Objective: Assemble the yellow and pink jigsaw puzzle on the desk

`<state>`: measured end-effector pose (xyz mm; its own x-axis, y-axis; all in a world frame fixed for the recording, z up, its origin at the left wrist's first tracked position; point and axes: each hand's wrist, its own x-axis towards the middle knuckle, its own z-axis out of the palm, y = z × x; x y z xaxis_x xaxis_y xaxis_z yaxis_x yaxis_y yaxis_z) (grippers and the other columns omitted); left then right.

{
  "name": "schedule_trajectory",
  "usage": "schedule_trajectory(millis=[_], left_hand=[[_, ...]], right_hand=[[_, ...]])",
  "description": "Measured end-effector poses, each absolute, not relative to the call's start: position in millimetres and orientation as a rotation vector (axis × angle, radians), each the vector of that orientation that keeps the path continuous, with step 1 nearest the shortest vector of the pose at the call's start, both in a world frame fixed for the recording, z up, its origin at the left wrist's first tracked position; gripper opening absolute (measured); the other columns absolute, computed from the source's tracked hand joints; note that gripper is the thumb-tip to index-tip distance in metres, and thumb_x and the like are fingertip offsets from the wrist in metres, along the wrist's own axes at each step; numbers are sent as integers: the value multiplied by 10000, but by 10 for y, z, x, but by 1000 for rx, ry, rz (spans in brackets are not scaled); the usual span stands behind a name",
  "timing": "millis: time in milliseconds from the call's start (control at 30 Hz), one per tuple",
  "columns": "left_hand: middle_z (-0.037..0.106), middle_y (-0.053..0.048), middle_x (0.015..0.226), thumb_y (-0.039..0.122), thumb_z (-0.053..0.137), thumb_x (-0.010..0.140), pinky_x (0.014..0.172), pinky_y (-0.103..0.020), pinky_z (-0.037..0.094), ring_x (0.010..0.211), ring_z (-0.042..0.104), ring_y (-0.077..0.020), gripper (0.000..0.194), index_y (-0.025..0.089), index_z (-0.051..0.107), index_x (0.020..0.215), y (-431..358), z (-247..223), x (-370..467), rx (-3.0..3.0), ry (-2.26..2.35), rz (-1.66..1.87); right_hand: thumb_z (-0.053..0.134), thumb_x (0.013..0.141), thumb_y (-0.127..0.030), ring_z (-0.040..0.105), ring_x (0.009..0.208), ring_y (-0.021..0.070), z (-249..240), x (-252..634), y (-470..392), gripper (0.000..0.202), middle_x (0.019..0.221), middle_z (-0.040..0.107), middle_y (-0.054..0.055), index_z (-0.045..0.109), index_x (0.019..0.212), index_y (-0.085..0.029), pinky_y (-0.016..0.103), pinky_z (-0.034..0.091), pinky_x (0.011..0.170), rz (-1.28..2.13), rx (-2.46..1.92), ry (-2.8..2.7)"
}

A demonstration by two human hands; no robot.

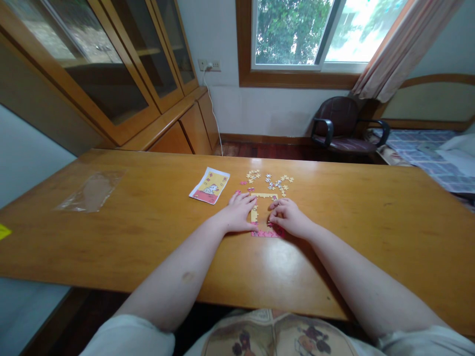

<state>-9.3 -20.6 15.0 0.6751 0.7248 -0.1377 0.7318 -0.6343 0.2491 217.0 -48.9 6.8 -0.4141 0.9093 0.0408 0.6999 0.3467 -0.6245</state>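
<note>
A partly joined jigsaw frame [264, 234], yellow at the top and left and pink along the bottom, lies on the wooden table. My left hand [239, 212] rests flat at its left edge, fingers spread, thumb by the lower left corner. Over the right side of the frame is my right hand [289, 216], its fingers curled together above a small dark pink piece [270, 224]; whether they grip it is too small to tell. Loose yellow pieces [253, 175] and white-backed pieces [274, 185] lie beyond the frame. A few pink pieces [243, 183] sit near my left fingertips.
A picture card [211, 186] with a white animal on yellow and red lies left of the puzzle. Farther left is a clear plastic bag [91, 192]. A yellow item [4, 231] is at the table's left edge. An office chair [339, 123] stands beyond the table.
</note>
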Motion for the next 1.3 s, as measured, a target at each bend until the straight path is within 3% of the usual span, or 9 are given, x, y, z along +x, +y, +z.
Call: schedule_trajectory(millis=[533,833,967,1167,1300], left_hand=[[321,-141,1535,657,642,672,1176,-483,66,1425,217,-327,989,152,335,1464,-208,133,-99,2600,1150,9],[320,-145,1533,632,665,679,1171,-513,95,1424,223,-332,962,170,346,1459,-207,159,-104,2561,1146,28],[380,-128,1502,561,672,725,1161,-512,159,1400,281,-314,809,205,428,1410,-224,209,-97,2548,1143,108],[620,-61,1255,414,630,816,1104,-447,276,1219,475,-257,365,240,667,1135,-326,236,80,2638,981,352],[679,-40,1120,420,600,849,1039,-426,331,1078,536,-229,294,246,702,1062,-413,217,223,2668,924,365]], right_hand=[[727,750,-305,510,1031,239,-5,2170,-494,81,1016,646,39,728,686,-256,496,259,1021,593,-1401,-2286],[613,843,-290,575,946,224,-50,2296,-395,152,950,683,71,690,738,-212,436,364,935,525,-1379,-2037],[605,840,-299,580,948,231,-88,2311,-353,148,926,686,74,682,743,-217,423,393,925,513,-1378,-1950],[589,840,-312,593,928,230,-107,2298,-296,153,895,691,74,672,754,-217,405,414,906,517,-1422,-1859],[584,843,-309,595,909,221,-119,2290,-283,153,880,689,66,666,754,-214,382,424,884,512,-1442,-1864]])
